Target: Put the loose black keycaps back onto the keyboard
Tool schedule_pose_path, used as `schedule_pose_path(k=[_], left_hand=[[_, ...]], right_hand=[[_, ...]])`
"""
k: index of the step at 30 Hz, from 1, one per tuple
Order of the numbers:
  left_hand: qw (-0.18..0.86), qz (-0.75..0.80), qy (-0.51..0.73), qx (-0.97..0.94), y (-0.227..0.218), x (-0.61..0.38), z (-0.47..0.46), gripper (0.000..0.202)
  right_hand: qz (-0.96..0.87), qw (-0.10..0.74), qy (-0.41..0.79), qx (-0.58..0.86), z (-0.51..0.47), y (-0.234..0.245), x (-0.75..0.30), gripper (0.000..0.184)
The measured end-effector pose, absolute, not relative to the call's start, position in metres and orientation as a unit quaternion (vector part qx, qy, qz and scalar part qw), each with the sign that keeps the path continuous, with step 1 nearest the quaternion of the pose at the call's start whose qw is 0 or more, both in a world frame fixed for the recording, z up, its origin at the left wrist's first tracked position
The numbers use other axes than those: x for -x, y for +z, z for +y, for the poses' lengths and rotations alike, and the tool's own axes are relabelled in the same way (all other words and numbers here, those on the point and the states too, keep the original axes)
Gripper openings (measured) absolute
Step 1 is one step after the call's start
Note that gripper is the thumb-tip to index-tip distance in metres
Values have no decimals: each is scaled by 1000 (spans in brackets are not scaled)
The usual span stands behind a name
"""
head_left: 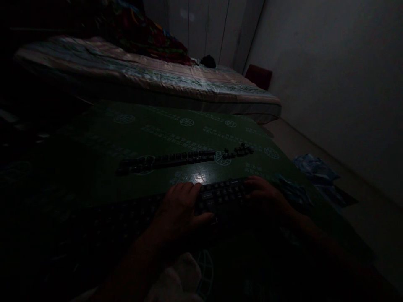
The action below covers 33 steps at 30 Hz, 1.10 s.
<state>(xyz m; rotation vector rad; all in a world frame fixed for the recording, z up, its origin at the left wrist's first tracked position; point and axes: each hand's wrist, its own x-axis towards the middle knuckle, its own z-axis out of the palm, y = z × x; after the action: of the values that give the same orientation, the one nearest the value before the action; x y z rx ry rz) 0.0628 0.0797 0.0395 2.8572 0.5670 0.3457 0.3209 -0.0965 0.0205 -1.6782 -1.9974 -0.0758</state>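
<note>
A black keyboard lies across a green table, its left part sinking into deep shadow. My left hand rests over the keyboard's middle, fingertips bent over the far edge and thumb stretched across the keys. At the right end, my right hand curls its fingers around the corner of the keyboard; the darkness hides its fingertips in part. Beyond the keyboard, loose black keycaps lie in two long rows. A looser cluster of keycaps continues to the right.
The green table bears pale globe prints. Behind it stands a bed with a striped mattress and a dark red patterned blanket. Crumpled cloth lies at the right. A whitish soft item is at the bottom.
</note>
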Motion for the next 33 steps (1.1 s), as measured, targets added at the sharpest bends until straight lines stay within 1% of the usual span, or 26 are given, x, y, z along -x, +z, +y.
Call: schedule_pose_path(k=[6, 10, 13, 16, 19, 26, 30, 33], left_hand=[[100, 195, 111, -969, 41, -64, 79, 50], [112, 203, 102, -967, 43, -66, 79, 53], [120, 202, 97, -967, 44, -66, 78, 53], [117, 199, 100, -968, 43, -65, 79, 55], [113, 197, 109, -968, 40, -64, 80, 54], [98, 195, 123, -968, 36, -65, 82, 54], [97, 195, 124, -968, 36, -64, 82, 53], [101, 195, 127, -967, 36, -63, 83, 57]], right_hand=[[-736, 276, -114, 608, -105, 11, -309, 16], [-717, 283, -176, 612, -107, 6, -294, 14], [-706, 260, -218, 621, -110, 3, -283, 12], [-698, 228, -249, 631, -112, 2, -274, 15], [-686, 218, -257, 644, -114, 0, -269, 17], [-671, 234, -238, 662, -116, -3, -269, 18], [-618, 288, -239, 692, -124, 3, -278, 24], [-569, 320, -238, 719, -130, 6, -287, 21]])
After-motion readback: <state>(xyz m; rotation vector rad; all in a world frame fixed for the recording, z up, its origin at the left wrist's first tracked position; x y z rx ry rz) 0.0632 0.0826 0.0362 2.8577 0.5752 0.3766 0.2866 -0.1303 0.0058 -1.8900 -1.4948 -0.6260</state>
